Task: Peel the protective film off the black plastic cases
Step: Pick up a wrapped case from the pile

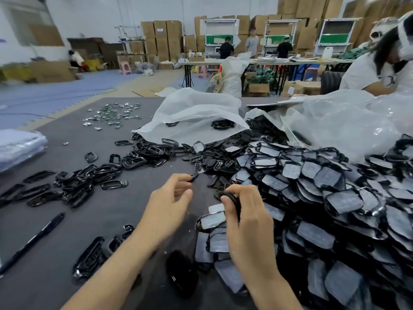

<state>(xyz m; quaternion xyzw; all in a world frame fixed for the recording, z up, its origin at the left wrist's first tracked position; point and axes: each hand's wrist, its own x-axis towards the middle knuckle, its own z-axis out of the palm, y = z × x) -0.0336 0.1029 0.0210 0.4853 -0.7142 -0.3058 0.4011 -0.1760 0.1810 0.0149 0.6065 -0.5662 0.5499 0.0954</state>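
Note:
My right hand (248,220) grips a black plastic case (233,199) between thumb and fingers, just above the near edge of a big heap of film-covered black cases (324,193). A film-covered case (212,220) lies right under that hand. My left hand (167,204) hovers a little to the left with its fingers loosely curled, and I see nothing between them. A small black piece (194,176) lies just past its index fingertip. Bare glossy black cases (89,177) lie scattered on the grey table (67,242) to the left.
A dark pen (35,238) lies near the left front edge. White plastic bags (196,113) and clear bags (339,121) sit behind the heaps. Small shiny pieces (114,115) are spread at the far left. A person in white (377,70) works at the far right.

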